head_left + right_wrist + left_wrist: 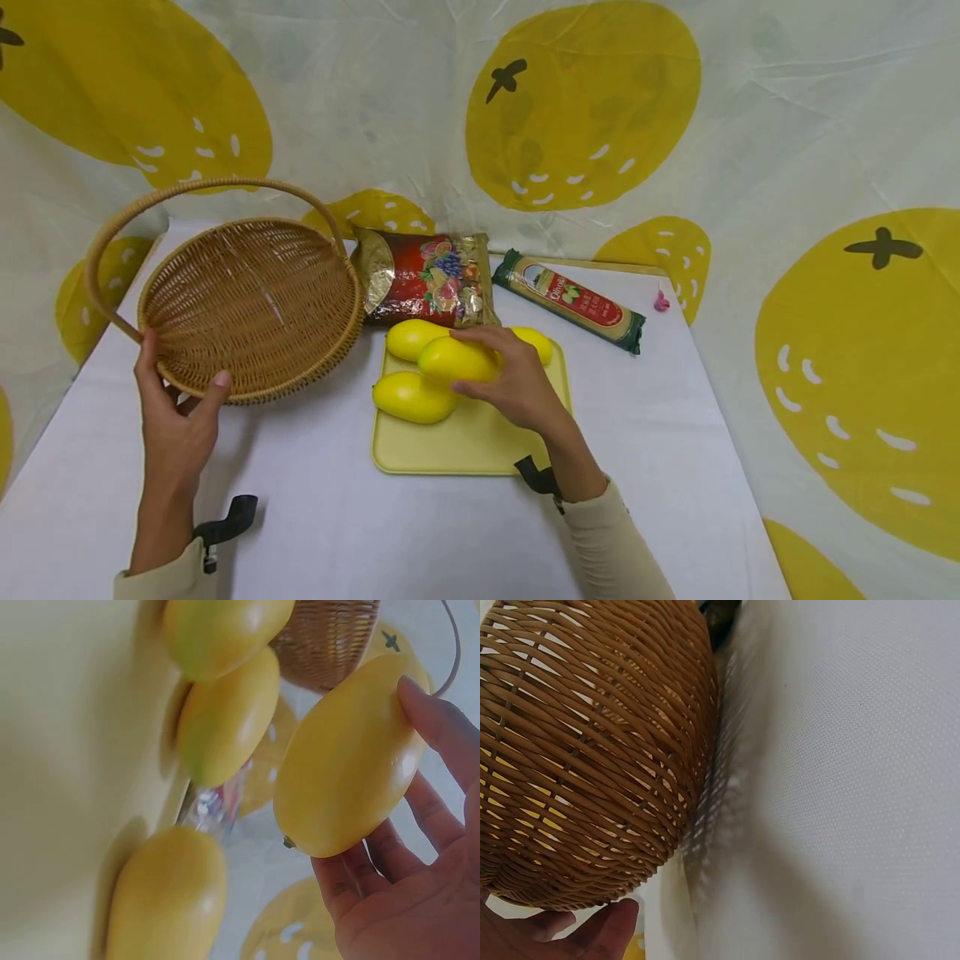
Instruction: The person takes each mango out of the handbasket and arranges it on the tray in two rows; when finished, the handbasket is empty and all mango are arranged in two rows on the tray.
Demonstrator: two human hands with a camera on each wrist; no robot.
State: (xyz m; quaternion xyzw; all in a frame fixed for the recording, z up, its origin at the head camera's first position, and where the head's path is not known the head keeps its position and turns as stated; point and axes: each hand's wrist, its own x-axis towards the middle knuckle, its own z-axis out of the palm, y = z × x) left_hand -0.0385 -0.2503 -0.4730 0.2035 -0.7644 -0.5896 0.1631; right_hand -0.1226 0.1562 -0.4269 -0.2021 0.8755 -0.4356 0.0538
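Observation:
My left hand [178,429] grips the near left rim of a brown wicker basket [251,304], close to the foot of its arched handle [217,182]. The basket tilts so that its inside faces me. Its woven underside [592,750] fills much of the left wrist view. With thumb and fingers, my right hand [517,379] holds a yellow mango [349,761], which has a faint green tinge. It hangs above a pale yellow tray [465,450]. On the tray lie other mangoes [414,398], one of them partly hidden behind my right hand.
A red and gold foil bag [420,279] with fruit pictures lies behind the tray, beside the basket. Further right is a long green-ended packet [570,300], and a tiny pink item [661,300] sits near the table's right edge. A fruit-printed curtain [375,108] hangs behind.

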